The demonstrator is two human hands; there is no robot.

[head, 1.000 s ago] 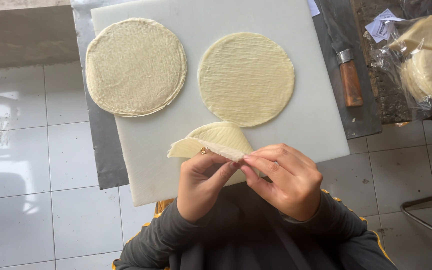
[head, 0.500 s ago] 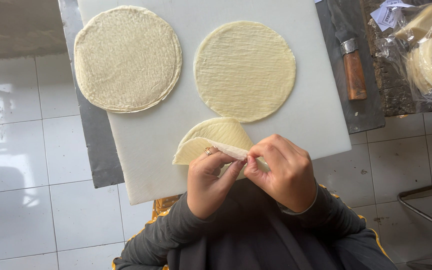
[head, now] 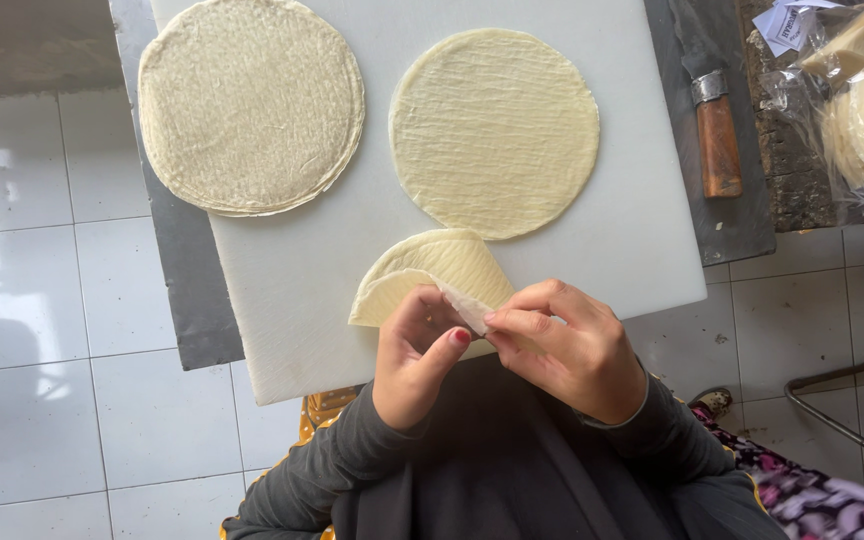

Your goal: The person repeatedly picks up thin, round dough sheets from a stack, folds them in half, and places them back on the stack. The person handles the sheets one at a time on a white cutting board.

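A folded pale wrapper (head: 432, 275) lies at the near edge of the white cutting board (head: 292, 290). My left hand (head: 414, 360) and my right hand (head: 567, 348) both pinch its folded corner between thumb and fingers, the hands touching each other. A single flat round wrapper (head: 495, 130) lies on the board beyond them. To its left sits a stack of round wrappers (head: 250, 105).
A knife with a brown wooden handle (head: 718, 140) lies right of the board on a grey metal sheet (head: 187, 290). A clear plastic bag of more wrappers (head: 857, 100) sits at the far right. White floor tiles (head: 42, 300) surround the table. A metal frame (head: 842, 420) shows at lower right.
The view has shifted slightly. My hands have stayed on the folded wrapper's corner, and my fingers have worked closer together over the fold.
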